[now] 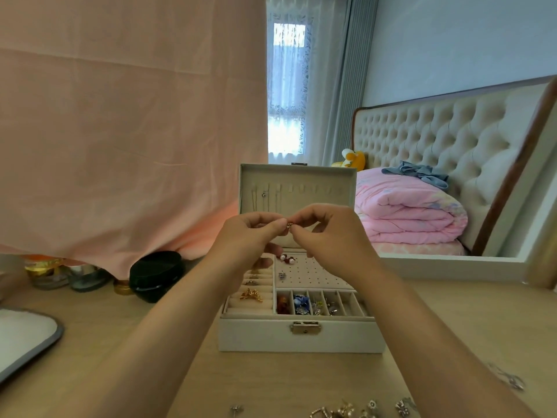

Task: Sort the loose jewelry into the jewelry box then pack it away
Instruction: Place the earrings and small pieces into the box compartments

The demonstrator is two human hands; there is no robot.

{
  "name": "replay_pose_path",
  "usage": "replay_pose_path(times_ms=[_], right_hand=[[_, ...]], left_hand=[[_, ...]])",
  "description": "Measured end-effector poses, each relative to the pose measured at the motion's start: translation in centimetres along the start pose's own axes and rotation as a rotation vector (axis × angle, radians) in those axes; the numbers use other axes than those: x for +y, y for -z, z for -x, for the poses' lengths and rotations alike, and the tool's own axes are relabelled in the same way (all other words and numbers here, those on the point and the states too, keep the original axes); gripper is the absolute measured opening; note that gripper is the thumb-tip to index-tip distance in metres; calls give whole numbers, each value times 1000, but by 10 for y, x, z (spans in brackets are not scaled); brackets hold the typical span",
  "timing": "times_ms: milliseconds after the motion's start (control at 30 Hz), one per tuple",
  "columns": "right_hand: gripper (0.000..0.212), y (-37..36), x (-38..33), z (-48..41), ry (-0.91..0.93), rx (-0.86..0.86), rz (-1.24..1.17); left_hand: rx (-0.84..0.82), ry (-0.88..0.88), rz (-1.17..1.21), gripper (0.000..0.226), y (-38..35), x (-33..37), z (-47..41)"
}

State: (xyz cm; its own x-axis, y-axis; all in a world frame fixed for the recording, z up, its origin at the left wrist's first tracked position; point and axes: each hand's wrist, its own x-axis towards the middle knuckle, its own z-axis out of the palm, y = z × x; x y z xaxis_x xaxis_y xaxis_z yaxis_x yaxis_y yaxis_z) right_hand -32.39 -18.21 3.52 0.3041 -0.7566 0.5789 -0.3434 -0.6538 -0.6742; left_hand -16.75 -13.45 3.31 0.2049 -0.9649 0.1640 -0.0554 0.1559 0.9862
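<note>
A white jewelry box [301, 336] stands open on the wooden table, lid upright with thin chains hanging inside it. Its tray holds rings in the left rolls, a gold brooch [251, 295], red-and-pearl earrings [287, 259] on the perforated panel and several filled small compartments. My left hand [253, 233] and my right hand [325, 230] are raised above the box and together pinch one small gold earring [289, 226] between their fingertips. Loose jewelry [346, 410] lies along the table's near edge.
A black round case [156, 274], small jars [48, 274] and a gold lid stand at the left under a pink cloth. A grey-rimmed mirror [24, 339] lies at far left. A framed mirror at the right reflects a bed with a pink quilt.
</note>
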Motion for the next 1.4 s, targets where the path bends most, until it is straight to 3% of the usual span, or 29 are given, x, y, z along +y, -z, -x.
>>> replay_pose_path(times_ms=[367, 567, 767, 967, 1133, 1333, 1400], right_hand=[[14, -2, 11, -4, -128, 86, -32], [31, -6, 10, 3, -92, 37, -45], [28, -9, 9, 3, -114, -8, 15], [23, -13, 8, 5, -158, 72, -1], [16, -16, 5, 8, -211, 26, -103], [10, -10, 14, 6, -279, 68, -110], [8, -9, 20, 1, -278, 43, -5]], left_hand=[[-31, -19, -85, 15, -18, -8, -16], [-47, 31, -23, 17, -10, -13, -13], [-114, 65, -10, 16, 0, -8, -14], [-25, 90, 47, 13, 0, -14, -16], [37, 65, 72, 10, 1, -18, -17], [-107, 39, -8, 19, 3, -15, -20], [-98, -82, -233, 22, 4, -18, -21]])
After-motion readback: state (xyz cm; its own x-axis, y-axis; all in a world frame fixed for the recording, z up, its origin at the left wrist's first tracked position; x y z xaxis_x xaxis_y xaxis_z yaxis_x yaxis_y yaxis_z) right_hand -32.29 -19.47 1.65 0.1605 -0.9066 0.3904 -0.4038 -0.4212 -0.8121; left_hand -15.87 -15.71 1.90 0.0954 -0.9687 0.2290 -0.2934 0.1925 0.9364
